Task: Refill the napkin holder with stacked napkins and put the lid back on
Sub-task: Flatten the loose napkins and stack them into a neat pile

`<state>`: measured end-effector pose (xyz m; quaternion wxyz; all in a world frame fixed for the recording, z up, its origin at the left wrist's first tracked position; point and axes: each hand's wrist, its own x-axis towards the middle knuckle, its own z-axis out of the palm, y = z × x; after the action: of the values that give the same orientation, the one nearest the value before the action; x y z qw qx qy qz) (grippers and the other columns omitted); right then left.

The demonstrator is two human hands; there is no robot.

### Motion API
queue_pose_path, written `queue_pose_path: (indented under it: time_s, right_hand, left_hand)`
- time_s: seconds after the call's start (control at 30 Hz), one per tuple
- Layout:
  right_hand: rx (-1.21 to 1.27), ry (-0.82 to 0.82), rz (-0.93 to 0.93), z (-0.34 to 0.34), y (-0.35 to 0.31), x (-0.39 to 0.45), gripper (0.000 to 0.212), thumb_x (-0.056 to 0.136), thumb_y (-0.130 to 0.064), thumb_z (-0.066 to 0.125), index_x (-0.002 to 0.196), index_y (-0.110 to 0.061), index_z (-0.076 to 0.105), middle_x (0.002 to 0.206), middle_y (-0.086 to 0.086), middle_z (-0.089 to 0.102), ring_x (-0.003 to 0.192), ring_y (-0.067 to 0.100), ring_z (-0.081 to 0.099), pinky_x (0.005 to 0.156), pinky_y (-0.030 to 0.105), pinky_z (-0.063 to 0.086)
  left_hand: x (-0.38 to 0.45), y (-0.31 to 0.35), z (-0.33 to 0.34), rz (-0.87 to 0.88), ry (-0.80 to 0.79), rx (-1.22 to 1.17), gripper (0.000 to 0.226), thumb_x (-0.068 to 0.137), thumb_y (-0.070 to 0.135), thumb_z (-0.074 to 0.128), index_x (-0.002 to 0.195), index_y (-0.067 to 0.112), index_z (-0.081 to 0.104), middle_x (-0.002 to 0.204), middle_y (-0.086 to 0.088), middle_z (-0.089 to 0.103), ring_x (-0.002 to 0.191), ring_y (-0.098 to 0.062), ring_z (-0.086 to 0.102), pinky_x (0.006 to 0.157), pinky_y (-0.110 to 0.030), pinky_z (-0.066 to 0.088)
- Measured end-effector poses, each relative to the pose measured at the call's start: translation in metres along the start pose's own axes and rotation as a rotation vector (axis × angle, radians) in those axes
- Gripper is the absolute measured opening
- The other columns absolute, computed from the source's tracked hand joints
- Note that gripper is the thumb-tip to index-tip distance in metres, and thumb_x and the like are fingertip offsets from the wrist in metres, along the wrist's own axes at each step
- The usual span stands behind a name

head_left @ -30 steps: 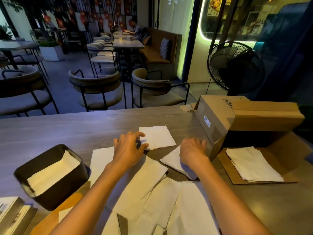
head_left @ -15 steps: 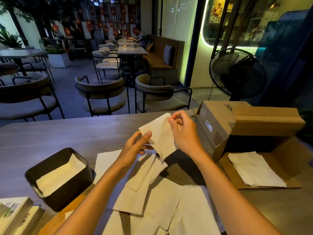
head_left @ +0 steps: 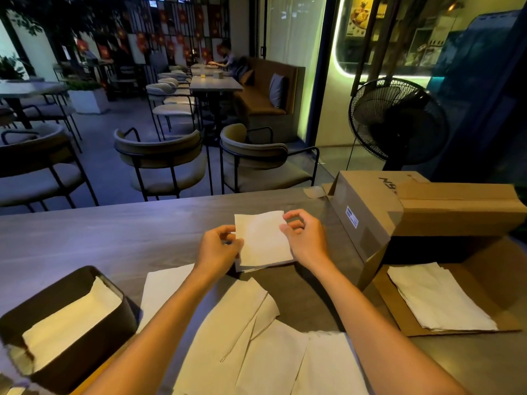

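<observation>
A white folded napkin [head_left: 262, 240] is held flat just above the table by both hands, over a thin pile beneath it. My left hand [head_left: 218, 249] pinches its left edge. My right hand [head_left: 305, 238] pinches its upper right corner. The dark napkin holder [head_left: 85, 349] stands at the near left, lidless, with napkins [head_left: 71, 323] lying slanted inside. Several loose napkins [head_left: 256, 346] are spread on the table between my forearms. I see no lid.
An open cardboard box [head_left: 399, 212] lies on its side at the right, with a napkin stack [head_left: 439, 297] on its lowered flap. The grey wooden table [head_left: 99, 238] runs left. Chairs [head_left: 162, 161] stand beyond the far edge; a black fan [head_left: 399, 124] at the back right.
Both hands were flat on napkins on the table, then lifted one napkin. Now they hold it squared and lower, over a small pile in the table's middle.
</observation>
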<state>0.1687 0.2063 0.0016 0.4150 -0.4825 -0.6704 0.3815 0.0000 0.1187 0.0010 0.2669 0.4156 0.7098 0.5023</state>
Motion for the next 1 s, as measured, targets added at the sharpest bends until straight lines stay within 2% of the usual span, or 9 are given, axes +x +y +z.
queue_pose_path:
  time_s: [0.1,0.17,0.3,0.43,0.53,0.7,0.8,0.9,1.0]
  right_hand:
    - [-0.065,-0.005,-0.036,0.001,0.004,0.001,0.018,0.096,-0.017,0.069,0.114,-0.017,0.069,0.093,-0.01,0.063,0.085,0.003,0.061,0.068,0.016,0.048]
    - [-0.095,-0.004,-0.067,0.002,0.005,0.0,0.017,0.097,-0.017,0.069,0.114,-0.017,0.068,0.095,-0.01,0.062,0.083,-0.001,0.058,0.065,0.011,0.043]
    - [-0.146,0.014,-0.095,0.006,0.01,0.001,0.02,0.097,-0.018,0.069,0.116,-0.016,0.068,0.103,-0.004,0.064,0.086,0.002,0.058,0.068,0.012,0.045]
    - [-0.141,0.021,-0.086,0.008,0.012,0.002,0.02,0.096,-0.018,0.069,0.116,-0.017,0.067,0.101,-0.005,0.063,0.084,0.002,0.059,0.069,0.014,0.048]
    - [-0.145,-0.002,-0.088,0.01,0.015,0.001,0.022,0.095,-0.017,0.071,0.117,-0.017,0.066,0.103,-0.003,0.065,0.085,0.006,0.061,0.071,0.015,0.052]
    - [-0.241,-0.001,-0.135,0.008,0.016,-0.004,0.025,0.092,-0.018,0.075,0.116,-0.019,0.065,0.114,-0.001,0.06,0.095,0.008,0.059,0.069,0.011,0.048]
    - [-0.27,0.013,-0.175,0.001,0.009,-0.016,0.027,0.093,-0.022,0.074,0.118,-0.02,0.064,0.116,-0.004,0.055,0.101,0.007,0.056,0.069,0.01,0.043]
    - [-0.267,-0.044,-0.217,-0.001,-0.002,-0.04,0.021,0.094,-0.031,0.073,0.111,-0.02,0.067,0.102,-0.006,0.064,0.086,0.005,0.061,0.067,0.012,0.047]
    - [-0.252,-0.256,-0.176,0.004,-0.009,-0.07,0.028,0.095,-0.046,0.067,0.09,-0.02,0.072,0.079,-0.005,0.069,0.073,0.008,0.064,0.066,0.022,0.051]
  left_hand:
    - [0.001,-0.012,0.004,0.091,0.031,0.146,0.041,0.092,0.013,0.067,0.132,0.01,0.06,0.094,0.001,0.063,0.09,-0.017,0.062,0.074,-0.027,0.054]
    - [0.003,-0.016,0.004,0.134,0.029,0.179,0.043,0.092,0.014,0.068,0.134,0.009,0.059,0.098,0.0,0.062,0.093,-0.017,0.061,0.077,-0.027,0.054]
    - [0.005,-0.02,0.004,0.164,0.043,0.191,0.047,0.093,0.013,0.066,0.138,0.01,0.055,0.106,-0.001,0.063,0.101,-0.019,0.062,0.082,-0.027,0.052]
    - [0.007,-0.022,0.005,0.168,0.048,0.184,0.045,0.095,0.012,0.063,0.139,0.013,0.054,0.114,-0.003,0.064,0.101,-0.013,0.057,0.081,-0.027,0.052]
    - [0.01,-0.025,0.007,0.152,0.061,0.188,0.046,0.094,0.013,0.065,0.139,0.012,0.055,0.12,-0.007,0.065,0.103,-0.017,0.06,0.082,-0.03,0.054]
    - [0.002,-0.025,0.004,0.164,0.053,0.214,0.048,0.091,0.018,0.069,0.137,0.013,0.056,0.122,-0.007,0.063,0.102,-0.017,0.06,0.072,-0.017,0.049]
    - [-0.014,-0.017,-0.012,0.199,0.027,0.26,0.038,0.092,0.022,0.068,0.128,0.014,0.061,0.111,-0.002,0.064,0.091,-0.01,0.064,0.062,-0.009,0.046]
    - [-0.033,-0.01,-0.037,0.191,-0.091,0.498,0.03,0.089,0.04,0.069,0.113,0.024,0.069,0.101,0.006,0.066,0.091,-0.012,0.064,0.073,-0.024,0.054]
    - [-0.052,-0.006,-0.056,0.152,-0.253,0.908,0.029,0.083,0.058,0.067,0.101,0.035,0.067,0.103,0.009,0.063,0.098,-0.014,0.054,0.092,-0.04,0.049]
